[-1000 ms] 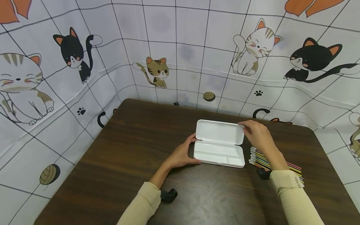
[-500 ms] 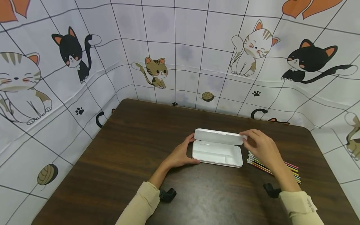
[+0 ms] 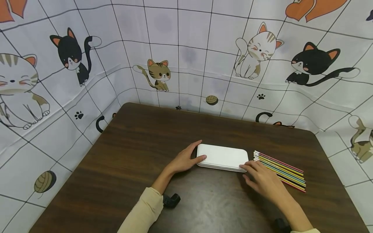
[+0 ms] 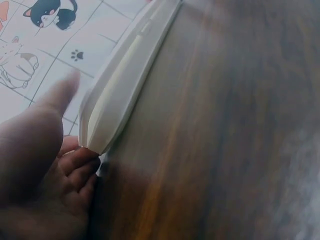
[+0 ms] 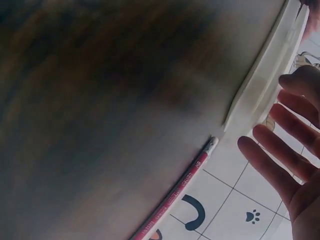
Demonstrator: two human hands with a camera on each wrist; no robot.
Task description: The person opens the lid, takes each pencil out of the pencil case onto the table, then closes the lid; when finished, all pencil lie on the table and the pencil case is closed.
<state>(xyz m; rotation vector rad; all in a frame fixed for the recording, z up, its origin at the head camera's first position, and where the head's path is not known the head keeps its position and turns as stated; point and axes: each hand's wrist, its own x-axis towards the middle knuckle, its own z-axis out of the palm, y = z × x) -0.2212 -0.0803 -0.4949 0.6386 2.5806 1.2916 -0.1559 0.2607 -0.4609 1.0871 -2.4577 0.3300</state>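
A white pencil case (image 3: 222,157) lies on the table with its lid down. My left hand (image 3: 183,160) holds its left end, the thumb at the lid's front corner and the fingers round the back corner. In the left wrist view the fingers curl against the end of the case (image 4: 117,87). My right hand (image 3: 265,183) touches the lid's front right corner with its fingertips. Its fingers are spread and fairly straight in the right wrist view, beside the case (image 5: 262,75). Several pencils (image 3: 282,170) lie side by side just right of the case.
The brown wooden table (image 3: 157,129) has rounded back corners. A white curtain (image 3: 186,42) printed with cats hangs behind and beside it. One red pencil (image 5: 175,195) shows close to the right hand, its white end near the case.
The lid has come down from upright to flat on the case. My right hand moved forward and down with it, toward me. The left hand stays at the left end, its thumb now higher.
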